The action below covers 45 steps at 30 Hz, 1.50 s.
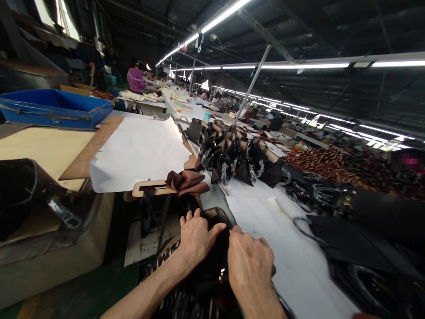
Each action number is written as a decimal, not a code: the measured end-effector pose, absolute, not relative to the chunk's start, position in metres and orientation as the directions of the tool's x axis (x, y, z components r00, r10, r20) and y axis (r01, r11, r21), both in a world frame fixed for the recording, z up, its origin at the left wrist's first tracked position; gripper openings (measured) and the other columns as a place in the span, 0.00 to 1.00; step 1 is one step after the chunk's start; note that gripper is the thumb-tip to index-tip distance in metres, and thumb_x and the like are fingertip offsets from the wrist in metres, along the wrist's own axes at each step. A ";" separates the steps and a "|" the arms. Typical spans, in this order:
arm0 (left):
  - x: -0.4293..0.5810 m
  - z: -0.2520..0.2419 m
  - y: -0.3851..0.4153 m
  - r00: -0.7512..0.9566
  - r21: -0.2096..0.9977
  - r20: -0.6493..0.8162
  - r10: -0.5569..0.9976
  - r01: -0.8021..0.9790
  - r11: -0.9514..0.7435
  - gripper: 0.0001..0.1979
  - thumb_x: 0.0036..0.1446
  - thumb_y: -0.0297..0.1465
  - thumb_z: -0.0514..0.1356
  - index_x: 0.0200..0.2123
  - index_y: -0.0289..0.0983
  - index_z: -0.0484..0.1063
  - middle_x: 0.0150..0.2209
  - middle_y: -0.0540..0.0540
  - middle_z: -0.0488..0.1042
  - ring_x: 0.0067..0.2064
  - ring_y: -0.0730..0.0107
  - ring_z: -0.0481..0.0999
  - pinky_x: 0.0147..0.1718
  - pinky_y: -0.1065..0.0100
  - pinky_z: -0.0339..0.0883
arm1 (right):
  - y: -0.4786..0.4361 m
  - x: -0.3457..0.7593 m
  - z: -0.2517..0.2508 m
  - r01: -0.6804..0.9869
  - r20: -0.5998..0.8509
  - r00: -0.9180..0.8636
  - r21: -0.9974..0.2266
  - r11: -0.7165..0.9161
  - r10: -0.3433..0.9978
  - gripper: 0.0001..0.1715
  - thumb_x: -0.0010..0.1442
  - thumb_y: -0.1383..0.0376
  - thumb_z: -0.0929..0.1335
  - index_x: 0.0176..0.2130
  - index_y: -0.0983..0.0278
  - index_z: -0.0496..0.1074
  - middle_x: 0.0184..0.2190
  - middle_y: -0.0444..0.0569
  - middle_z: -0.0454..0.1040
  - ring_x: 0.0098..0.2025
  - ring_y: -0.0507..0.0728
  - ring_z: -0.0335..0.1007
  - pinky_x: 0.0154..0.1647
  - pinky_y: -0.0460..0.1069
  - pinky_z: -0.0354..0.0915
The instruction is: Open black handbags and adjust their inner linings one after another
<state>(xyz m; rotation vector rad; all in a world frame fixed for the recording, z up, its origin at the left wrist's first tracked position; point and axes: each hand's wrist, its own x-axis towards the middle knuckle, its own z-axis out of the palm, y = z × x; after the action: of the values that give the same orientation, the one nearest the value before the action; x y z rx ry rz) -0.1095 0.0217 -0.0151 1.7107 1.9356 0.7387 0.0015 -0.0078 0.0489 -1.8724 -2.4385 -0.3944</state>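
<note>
A black handbag [217, 257] is in front of me at the near edge of the white-covered table, with its open top showing a lighter lining. My left hand [195, 235] grips its left side, fingers curled over the edge and the thumb stretched across toward the middle. On the right side my right hand [250, 259] is closed around the bag's edge, knuckles up; its fingertips are hidden. A small shiny metal fitting shows between the hands. Just beyond them, a folded brown piece [187, 182] lies on the end of a tan slotted arm.
Several black bags [232, 153] with plastic-wrapped handles stand ahead on the table [285, 248]; more dark bags [358, 239] lie at right. White sheet material [142, 150] covers a board at left. A blue bin [53, 108] sits farther left. A person in purple [136, 79] is in the distance.
</note>
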 end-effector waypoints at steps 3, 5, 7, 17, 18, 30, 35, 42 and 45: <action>-0.106 -0.019 0.029 -0.155 0.620 -0.087 0.984 0.765 0.175 0.24 0.51 0.49 0.54 0.30 0.33 0.76 0.57 0.29 0.60 0.55 0.38 0.60 0.50 0.45 0.54 | -0.011 -0.002 0.045 0.966 0.199 -0.193 0.211 0.150 0.961 0.20 0.58 0.81 0.55 0.28 0.66 0.68 0.21 0.54 0.74 0.27 0.61 0.73 0.34 0.54 0.57; -0.104 -0.024 0.034 -0.173 0.600 -0.133 0.976 0.770 0.218 0.17 0.49 0.39 0.57 0.35 0.33 0.75 0.59 0.30 0.55 0.55 0.40 0.60 0.50 0.48 0.56 | -0.013 -0.004 0.041 0.964 0.188 -0.207 0.207 0.167 0.960 0.21 0.57 0.82 0.55 0.28 0.66 0.69 0.22 0.53 0.75 0.27 0.61 0.73 0.34 0.54 0.58; -0.106 -0.030 0.037 -0.172 0.582 -0.137 0.975 0.783 0.220 0.16 0.45 0.28 0.56 0.40 0.34 0.74 0.60 0.32 0.53 0.57 0.43 0.58 0.50 0.50 0.57 | -0.015 -0.004 0.039 0.963 0.188 -0.220 0.201 0.181 0.957 0.20 0.58 0.80 0.55 0.28 0.66 0.69 0.21 0.52 0.75 0.26 0.61 0.73 0.33 0.54 0.58; -0.149 -0.026 0.030 0.127 0.603 0.106 0.986 0.780 -0.165 0.16 0.39 0.16 0.48 0.27 0.36 0.71 0.55 0.45 0.63 0.55 0.59 0.61 0.54 0.60 0.54 | -0.008 0.056 0.020 0.994 0.013 -0.102 -0.043 0.103 0.995 0.18 0.63 0.61 0.58 0.27 0.60 0.68 0.22 0.47 0.75 0.27 0.58 0.72 0.26 0.49 0.53; -0.151 -0.025 0.030 0.136 0.598 0.102 0.986 0.783 -0.169 0.17 0.38 0.16 0.47 0.28 0.36 0.70 0.55 0.44 0.64 0.55 0.59 0.61 0.54 0.59 0.54 | -0.009 0.058 0.017 0.989 0.003 -0.115 -0.093 0.115 0.993 0.18 0.63 0.60 0.57 0.26 0.60 0.67 0.23 0.46 0.74 0.28 0.58 0.71 0.26 0.49 0.54; -0.148 -0.023 0.028 0.229 0.784 0.144 0.963 0.568 -0.252 0.23 0.52 0.28 0.57 0.52 0.40 0.61 0.54 0.45 0.64 0.55 0.60 0.62 0.55 0.60 0.54 | -0.012 0.056 0.009 0.986 0.018 -0.097 -0.135 0.099 0.995 0.19 0.64 0.60 0.55 0.26 0.59 0.65 0.20 0.45 0.72 0.25 0.57 0.69 0.25 0.49 0.48; -0.145 -0.018 0.038 0.273 0.792 0.110 0.956 0.557 -0.250 0.09 0.49 0.26 0.60 0.37 0.39 0.70 0.53 0.45 0.65 0.52 0.61 0.65 0.52 0.63 0.57 | -0.015 0.057 0.006 0.983 0.063 -0.103 -0.146 0.112 0.993 0.20 0.64 0.59 0.55 0.26 0.59 0.66 0.19 0.44 0.71 0.22 0.56 0.67 0.24 0.49 0.48; -0.139 -0.018 0.048 0.289 0.875 0.160 0.944 0.401 -0.271 0.06 0.52 0.29 0.59 0.24 0.36 0.70 0.41 0.48 0.71 0.42 0.68 0.71 0.44 0.70 0.59 | -0.016 0.062 0.009 0.980 0.071 -0.104 -0.162 0.114 0.992 0.20 0.63 0.57 0.56 0.24 0.59 0.64 0.16 0.43 0.69 0.20 0.55 0.64 0.23 0.49 0.47; -0.138 -0.019 0.051 0.284 0.893 0.147 0.948 0.373 -0.250 0.07 0.50 0.29 0.59 0.21 0.36 0.69 0.40 0.48 0.71 0.40 0.69 0.71 0.42 0.71 0.58 | -0.017 0.064 0.011 0.979 0.057 -0.103 -0.172 0.111 0.993 0.21 0.63 0.56 0.56 0.23 0.59 0.63 0.17 0.42 0.68 0.19 0.54 0.62 0.24 0.49 0.47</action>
<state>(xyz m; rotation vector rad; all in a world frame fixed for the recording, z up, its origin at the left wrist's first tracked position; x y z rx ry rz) -0.1384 0.0510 -0.0193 1.7784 1.1993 0.9350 0.0636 -0.0168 0.0106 -1.9909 -2.2181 0.1343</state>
